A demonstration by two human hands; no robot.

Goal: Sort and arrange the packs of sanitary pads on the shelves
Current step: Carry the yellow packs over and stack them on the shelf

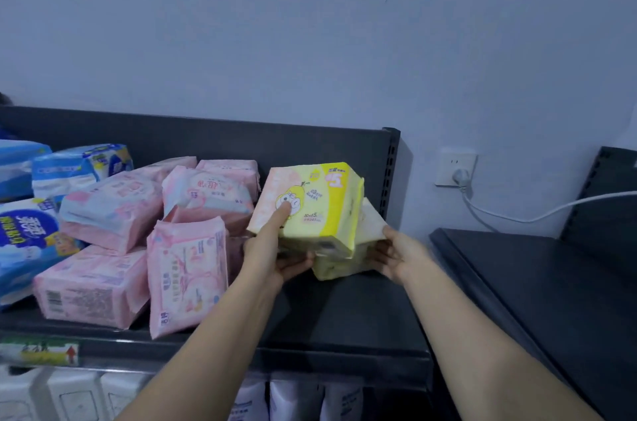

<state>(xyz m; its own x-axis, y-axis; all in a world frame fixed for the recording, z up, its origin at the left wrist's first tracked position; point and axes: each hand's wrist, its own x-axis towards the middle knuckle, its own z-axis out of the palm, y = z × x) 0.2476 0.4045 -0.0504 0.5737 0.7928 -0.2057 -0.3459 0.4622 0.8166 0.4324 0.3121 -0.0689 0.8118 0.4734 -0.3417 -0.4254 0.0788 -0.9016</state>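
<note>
A yellow and pink pack of pads (310,199) with a cartoon pear is tilted above the dark top shelf (344,313). My left hand (275,248) grips its left lower side, forefinger pressed on the front. A second yellow pack (344,265) lies beneath it, and my right hand (396,255) holds the right side of the two packs, next to a white pack end (372,217). To the left, several pink packs (186,269) lie in a loose pile, one standing on end. Blue packs (27,237) sit at the far left.
The shelf's back panel (206,137) and perforated upright (391,165) stand behind the packs. Another dark shelf (551,282) is at the right. A wall socket (455,167) with a white cable (537,217) hangs between them. White packs (296,400) fill the shelf below.
</note>
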